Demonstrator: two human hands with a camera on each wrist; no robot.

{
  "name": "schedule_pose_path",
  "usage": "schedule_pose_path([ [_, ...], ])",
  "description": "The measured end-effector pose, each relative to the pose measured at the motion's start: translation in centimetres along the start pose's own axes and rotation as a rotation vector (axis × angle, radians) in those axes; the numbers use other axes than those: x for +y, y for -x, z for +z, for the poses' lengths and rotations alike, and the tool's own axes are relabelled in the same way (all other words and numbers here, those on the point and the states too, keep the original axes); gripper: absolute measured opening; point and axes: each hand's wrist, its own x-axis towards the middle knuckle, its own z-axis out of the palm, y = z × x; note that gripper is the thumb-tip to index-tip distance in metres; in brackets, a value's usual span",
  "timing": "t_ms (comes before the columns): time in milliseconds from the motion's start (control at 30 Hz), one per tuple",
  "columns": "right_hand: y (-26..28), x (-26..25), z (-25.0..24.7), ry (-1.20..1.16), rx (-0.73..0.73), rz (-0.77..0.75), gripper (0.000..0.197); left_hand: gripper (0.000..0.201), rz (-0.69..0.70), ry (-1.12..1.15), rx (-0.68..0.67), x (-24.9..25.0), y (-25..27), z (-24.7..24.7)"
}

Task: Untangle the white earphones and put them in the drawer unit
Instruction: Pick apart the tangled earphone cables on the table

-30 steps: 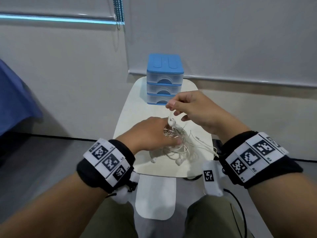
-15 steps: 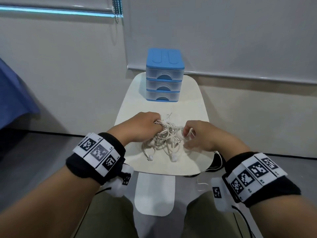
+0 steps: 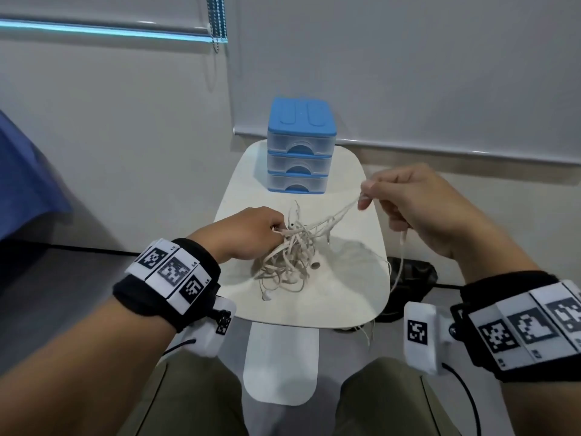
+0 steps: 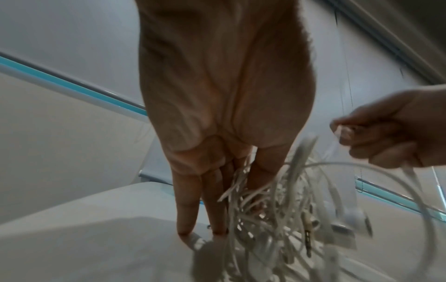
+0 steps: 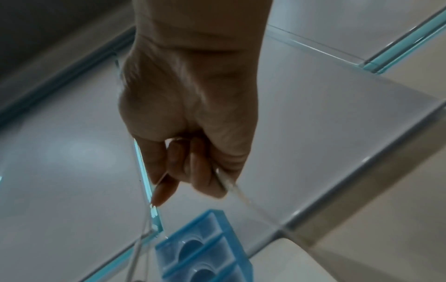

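Note:
A tangled bunch of white earphones [image 3: 290, 256] [image 4: 284, 215] lies in the middle of the small white table [image 3: 352, 297]. My left hand [image 3: 251, 231] [image 4: 217, 145] holds the tangle at its left side, fingers pointing down with cords between them. My right hand [image 3: 405, 199] [image 5: 190, 152] is raised to the right and pinches cords pulled taut out of the tangle; one cord hangs down from it past the table's right edge. The blue drawer unit [image 3: 301, 146] [image 5: 202, 246] stands at the table's far edge, its three drawers closed.
A dark object [image 3: 412, 278] lies on the floor past the table's right edge. A white wall and a roller blind [image 3: 408, 73] rise behind the table. My knees [image 3: 195, 401] are under the near edge.
My right hand has risen up and to the right from the tangle, drawing cords out taut. My left hand stays at the tangle's left side.

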Motion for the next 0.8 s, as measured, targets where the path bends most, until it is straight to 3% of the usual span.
schedule_pose_path([
  [167,-0.8,-1.1,0.2,0.103,0.315,-0.215,0.032,0.027,0.019,-0.053,0.002,-0.3,0.2,-0.1],
  [267,-0.9,-1.6,0.4,0.128,0.496,-0.332,0.030,0.023,0.017,-0.047,0.003,-0.5,0.2,-0.1],
  [400,-1.0,-2.6,0.4,-0.137,0.653,-0.442,0.030,0.018,0.017,-0.022,-0.004,-0.6,0.2,-0.2],
  [533,-0.3,-4.2,0.7,-0.509,0.621,-0.425,0.028,0.015,0.031,-0.025,-0.013,-0.5,0.4,-0.2],
  [600,-0.1,-4.6,0.8,-0.584,0.635,-0.377,0.029,0.015,0.032,-0.023,-0.019,-0.5,0.5,-0.2],
  [700,-0.4,-4.6,0.8,-0.538,0.565,-0.270,0.027,0.016,0.013,-0.013,-0.014,-0.4,0.7,-0.2],
  [800,-0.5,-3.1,0.7,-0.174,0.291,-0.157,0.029,0.015,-0.008,-0.002,0.007,-0.4,0.6,-0.2],
])
